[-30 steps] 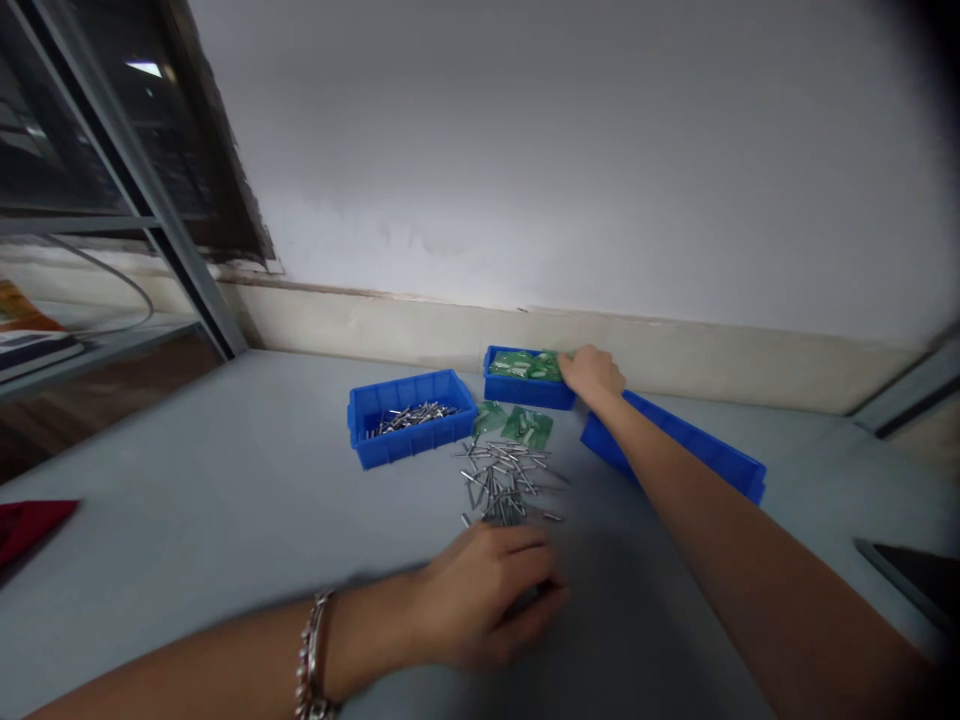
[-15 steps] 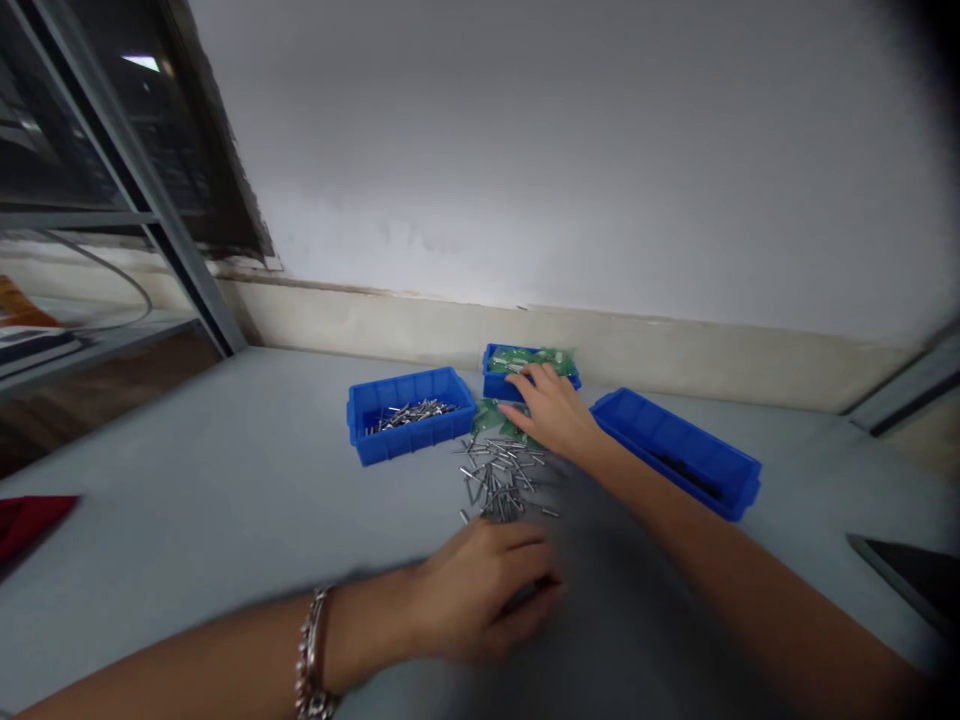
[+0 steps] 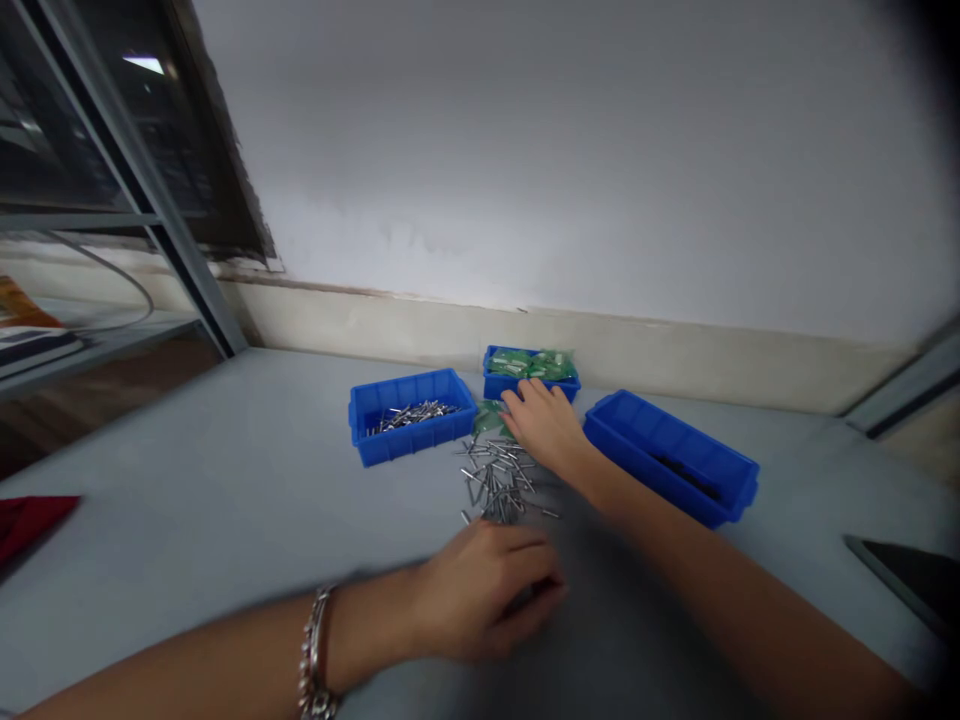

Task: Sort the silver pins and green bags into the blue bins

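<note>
Fingers spread a little and bent, my right hand (image 3: 545, 425) reaches over the green plastic packets (image 3: 489, 416) lying on the table. These packets are partly hidden under it; its fingertips are just before a small blue bin (image 3: 499, 387) filled with more green packets (image 3: 529, 364). My left hand (image 3: 491, 592), a bracelet (image 3: 315, 650) on its wrist, rests with curled fingers at the near edge of a loose pile of thin metal pins (image 3: 499, 478). What its fingers hold, if anything, is hidden.
Left of the pile, a blue bin (image 3: 412, 438) contains many metal pins (image 3: 416, 414). A long blue bin (image 3: 660, 470) with dark pieces inside stands beside my right forearm. A dark flat object (image 3: 907, 580) lies far right, a red item (image 3: 34, 525) far left. The wall (image 3: 570, 180) rises behind.
My right hand has drawn back slightly from the small bin, toward me. The long bin on the right has shifted slightly left and nearer. My left hand stays almost still.
</note>
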### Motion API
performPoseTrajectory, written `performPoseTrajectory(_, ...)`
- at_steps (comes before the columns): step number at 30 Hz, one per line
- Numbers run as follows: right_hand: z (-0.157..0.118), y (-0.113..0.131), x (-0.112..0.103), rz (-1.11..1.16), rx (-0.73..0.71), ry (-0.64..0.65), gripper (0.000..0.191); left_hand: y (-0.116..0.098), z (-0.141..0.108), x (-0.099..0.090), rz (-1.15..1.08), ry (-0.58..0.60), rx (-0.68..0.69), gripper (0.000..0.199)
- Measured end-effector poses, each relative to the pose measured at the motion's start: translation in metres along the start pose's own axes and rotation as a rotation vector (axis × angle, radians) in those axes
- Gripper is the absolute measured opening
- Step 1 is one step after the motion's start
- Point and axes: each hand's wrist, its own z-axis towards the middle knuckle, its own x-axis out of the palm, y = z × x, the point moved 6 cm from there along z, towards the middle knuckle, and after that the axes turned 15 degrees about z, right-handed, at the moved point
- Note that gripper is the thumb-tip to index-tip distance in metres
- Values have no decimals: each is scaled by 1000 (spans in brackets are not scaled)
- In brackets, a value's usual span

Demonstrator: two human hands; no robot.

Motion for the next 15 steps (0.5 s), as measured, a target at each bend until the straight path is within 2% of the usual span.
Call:
performPoseTrajectory(6,-2,-4,18,39,32,77,25,-1,1,-2,7,-1,1,10)
performPoseTrajectory(12,-3,-7,18,84,63,138,34,0,1,-1,-13,16,6,10)
performPoseTrajectory(15,-5,-10,19,98,76,171,30,0,0,-1,-21,12,5,10)
